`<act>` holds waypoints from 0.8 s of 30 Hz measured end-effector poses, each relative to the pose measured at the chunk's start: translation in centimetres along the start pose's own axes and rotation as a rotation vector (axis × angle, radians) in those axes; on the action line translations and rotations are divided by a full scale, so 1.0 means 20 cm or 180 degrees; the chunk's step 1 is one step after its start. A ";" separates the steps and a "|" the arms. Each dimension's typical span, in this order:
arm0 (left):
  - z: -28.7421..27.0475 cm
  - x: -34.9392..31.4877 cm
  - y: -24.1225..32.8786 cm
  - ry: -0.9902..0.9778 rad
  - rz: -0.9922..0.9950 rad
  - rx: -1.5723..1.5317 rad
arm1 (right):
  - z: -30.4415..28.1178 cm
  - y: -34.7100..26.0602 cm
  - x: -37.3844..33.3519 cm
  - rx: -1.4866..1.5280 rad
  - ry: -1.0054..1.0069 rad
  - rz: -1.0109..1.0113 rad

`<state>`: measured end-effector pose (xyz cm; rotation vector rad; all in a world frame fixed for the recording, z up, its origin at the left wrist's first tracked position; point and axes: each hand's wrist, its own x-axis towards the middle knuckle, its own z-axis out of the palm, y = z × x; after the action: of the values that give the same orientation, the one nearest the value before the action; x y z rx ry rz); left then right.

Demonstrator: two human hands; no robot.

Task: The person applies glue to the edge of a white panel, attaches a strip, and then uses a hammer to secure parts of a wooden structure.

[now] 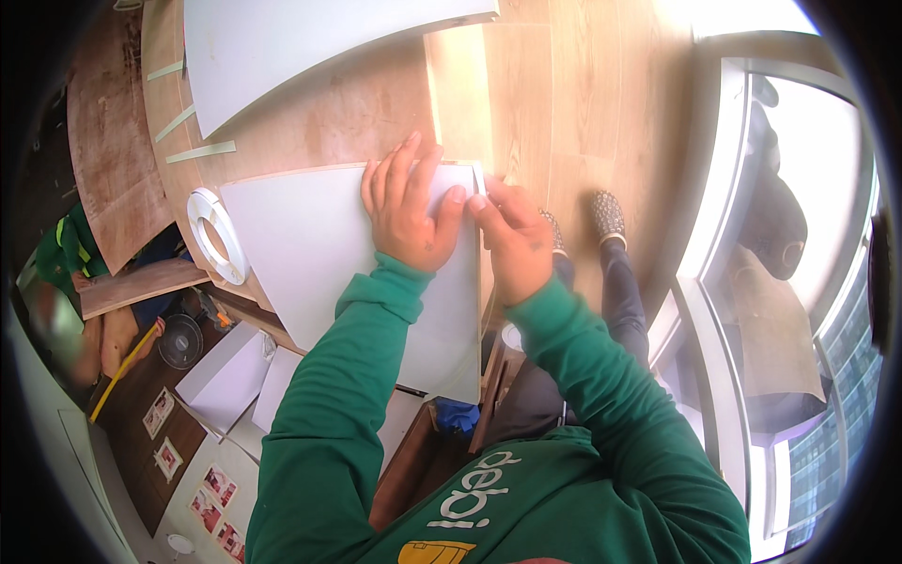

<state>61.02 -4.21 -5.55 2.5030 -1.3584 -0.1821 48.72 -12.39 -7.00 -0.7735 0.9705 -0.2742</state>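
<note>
A white panel (319, 244) lies flat on a wooden worktop in front of me. My left hand (411, 211) rests on its far right part, with the fingers spread and the fingertips over the far edge. At the panel's right edge, my right hand (512, 235) pinches a thin white edging strip (478, 179) between thumb and fingers, near the far corner. The two thumbs are close together. A roll of white edge banding (217, 235) stands beside the panel's left side. Part of the strip is hidden by my right fingers.
Another white panel (310, 47) lies beyond, with pale strips (201, 151) beside it. A person (80, 254) at the left holds a yellow rod-like tool (122, 371). A window frame (700, 310) borders the right. Two patterned shoes (609, 216) are on the floor.
</note>
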 end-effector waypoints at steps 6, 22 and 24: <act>0.00 0.00 0.00 -0.0011 0.0000 0.0004 | 0.00 0.01 0.01 -0.0039 0.0031 -0.0014; 0.01 0.00 0.00 -0.0032 -0.0023 0.0010 | -0.01 0.02 0.03 0.0180 -0.0010 0.0160; 0.01 0.00 -0.01 -0.0030 -0.0025 0.0007 | 0.00 0.02 0.03 0.0274 -0.0019 0.0207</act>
<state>61.05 -4.14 -5.69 2.5128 -1.3533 -0.1943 48.94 -12.36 -7.72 -0.6627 0.9701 -0.2552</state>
